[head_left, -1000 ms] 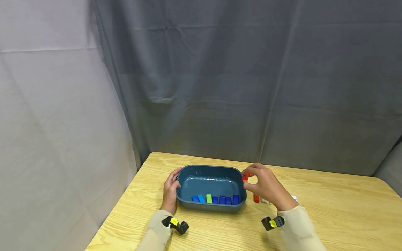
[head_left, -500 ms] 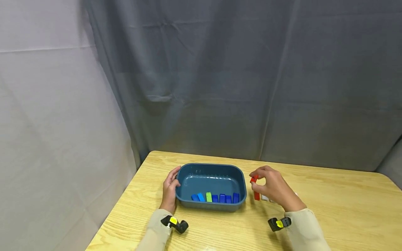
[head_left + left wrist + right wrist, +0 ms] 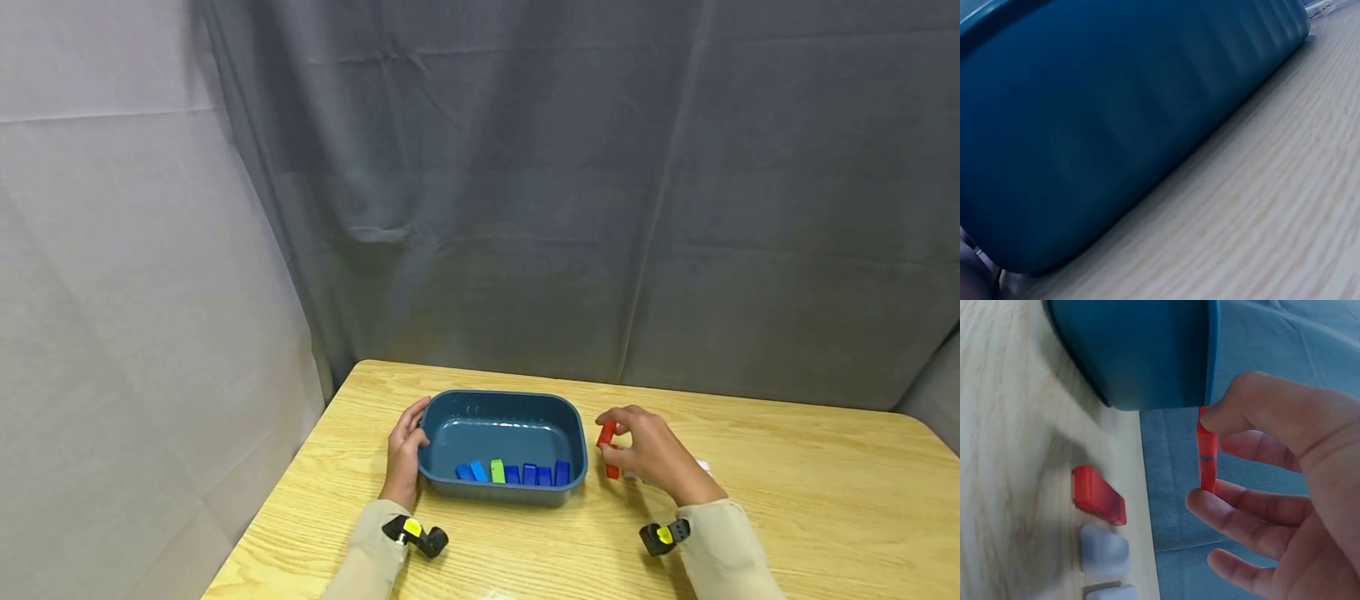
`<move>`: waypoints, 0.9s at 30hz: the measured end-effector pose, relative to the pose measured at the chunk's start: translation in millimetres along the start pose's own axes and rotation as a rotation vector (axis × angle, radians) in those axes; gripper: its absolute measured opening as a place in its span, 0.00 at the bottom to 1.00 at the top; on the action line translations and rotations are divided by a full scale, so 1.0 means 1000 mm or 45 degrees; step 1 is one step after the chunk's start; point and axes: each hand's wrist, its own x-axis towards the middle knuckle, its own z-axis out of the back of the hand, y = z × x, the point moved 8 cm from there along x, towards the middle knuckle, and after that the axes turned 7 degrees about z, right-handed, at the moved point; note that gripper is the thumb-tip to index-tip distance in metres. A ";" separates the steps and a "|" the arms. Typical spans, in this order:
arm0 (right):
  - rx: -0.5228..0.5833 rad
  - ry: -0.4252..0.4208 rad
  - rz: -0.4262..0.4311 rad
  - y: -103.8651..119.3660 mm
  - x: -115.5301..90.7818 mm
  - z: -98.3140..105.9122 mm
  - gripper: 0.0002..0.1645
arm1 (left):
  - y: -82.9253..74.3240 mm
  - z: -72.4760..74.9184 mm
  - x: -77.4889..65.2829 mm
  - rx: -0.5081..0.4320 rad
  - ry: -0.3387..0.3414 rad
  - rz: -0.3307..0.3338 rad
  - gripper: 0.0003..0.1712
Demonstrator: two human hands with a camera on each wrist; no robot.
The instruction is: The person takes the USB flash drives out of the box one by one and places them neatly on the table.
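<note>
My left hand [image 3: 403,462] holds the left end of the dark blue plastic tub [image 3: 504,496], thumb at its rim. Inside, along the near wall, stand several small blocks: dark blue ones [image 3: 529,474], lighter blue ones [image 3: 478,472] and a green one [image 3: 497,471]. Just right of the tub, my right hand [image 3: 651,450] pinches a red block [image 3: 1208,456] between thumb and fingertips, above the table. In the right wrist view a thin blue line crosses this block. Another red block [image 3: 1096,495] lies on the table below, beside a white block [image 3: 1104,550].
A further white block [image 3: 1113,592] is partly in view; in the head view my right hand covers part of that row. Grey cloth [image 3: 480,208] hangs behind the wooden table [image 3: 810,483], and a pale cloth [image 3: 135,333] hangs on the left.
My right hand has moved right, away from the tub's right rim, then slightly lower, still pinching the red block. The left hand and the tub have stayed in place.
</note>
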 end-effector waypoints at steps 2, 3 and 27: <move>0.000 0.021 0.007 -0.002 0.001 -0.004 0.19 | 0.000 0.000 0.000 -0.004 -0.001 0.001 0.36; -0.005 0.035 0.014 -0.003 0.001 -0.006 0.20 | 0.000 0.001 0.000 -0.007 -0.003 0.006 0.36; -0.181 0.215 -0.007 -0.013 0.000 -0.043 0.29 | -0.001 -0.001 -0.001 0.015 -0.004 0.004 0.36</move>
